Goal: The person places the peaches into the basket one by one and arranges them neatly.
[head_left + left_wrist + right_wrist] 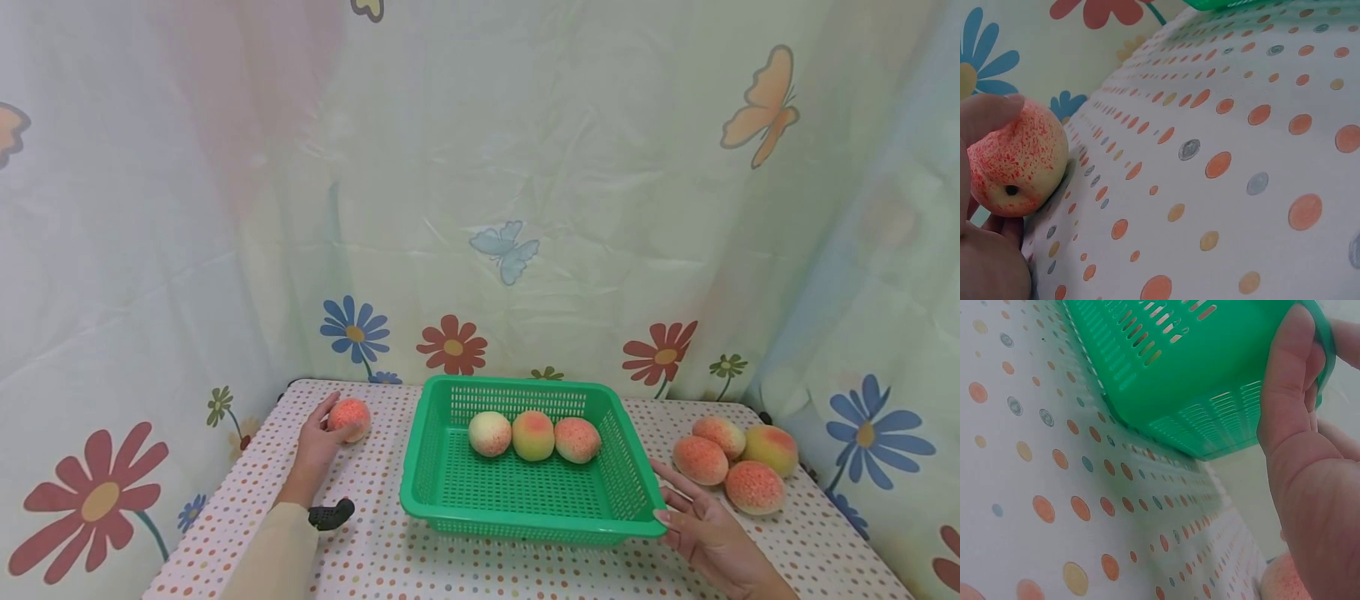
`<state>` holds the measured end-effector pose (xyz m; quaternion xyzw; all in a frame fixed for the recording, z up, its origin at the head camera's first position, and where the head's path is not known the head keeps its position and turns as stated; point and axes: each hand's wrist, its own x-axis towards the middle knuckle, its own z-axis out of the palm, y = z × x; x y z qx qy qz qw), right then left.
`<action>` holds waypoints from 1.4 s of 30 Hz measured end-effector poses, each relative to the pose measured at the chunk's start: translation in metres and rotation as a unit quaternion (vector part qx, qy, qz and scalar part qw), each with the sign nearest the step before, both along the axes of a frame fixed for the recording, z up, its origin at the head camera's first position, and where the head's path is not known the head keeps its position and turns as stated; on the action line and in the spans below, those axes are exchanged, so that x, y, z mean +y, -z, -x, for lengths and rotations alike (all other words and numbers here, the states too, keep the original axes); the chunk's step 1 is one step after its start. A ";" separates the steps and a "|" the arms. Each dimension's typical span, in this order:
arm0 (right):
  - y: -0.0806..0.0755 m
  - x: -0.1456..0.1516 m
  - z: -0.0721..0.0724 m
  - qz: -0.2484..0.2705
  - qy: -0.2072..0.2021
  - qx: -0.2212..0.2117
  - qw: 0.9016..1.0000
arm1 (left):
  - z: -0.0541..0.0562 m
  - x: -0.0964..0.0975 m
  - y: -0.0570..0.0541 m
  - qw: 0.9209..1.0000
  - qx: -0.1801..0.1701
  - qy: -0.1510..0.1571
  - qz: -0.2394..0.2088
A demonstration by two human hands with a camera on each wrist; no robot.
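Observation:
On the left of the table my left hand (317,442) holds a red-speckled peach (352,419) between thumb and fingers. In the left wrist view the same peach (1019,159) shows a small dark hole at its end, low against the cloth. My right hand (701,533) grips the rim of a green plastic basket (525,521) at its near right corner. Up close, the right wrist view has fingers (1291,381) curled at the basket rim (1325,344). Three peaches sit in a row inside: a pale one (490,434), a yellow-red one (533,436) and a pinkish one (577,440).
Several more peaches (754,487) lie clustered on the table right of the basket, beyond my right hand. A dotted cloth (375,558) covers the table. Behind and at both sides hangs a curtain (555,317) printed with flowers and butterflies. A black strap (330,515) is on my left wrist.

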<state>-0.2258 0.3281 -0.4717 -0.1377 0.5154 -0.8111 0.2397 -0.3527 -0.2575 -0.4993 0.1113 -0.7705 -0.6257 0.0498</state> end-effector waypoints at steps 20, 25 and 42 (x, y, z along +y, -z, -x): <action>0.000 0.000 0.000 0.002 -0.005 0.002 1.000 | 0.000 -0.001 0.000 1.000 -0.005 -0.004 0.026; 0.001 0.000 0.000 0.007 -0.007 0.003 1.000 | 0.001 -0.004 0.001 1.000 -0.006 0.003 0.031; 0.001 0.001 0.001 -0.013 0.004 -0.003 1.000 | -0.003 -0.010 -0.006 0.998 -0.003 0.016 0.055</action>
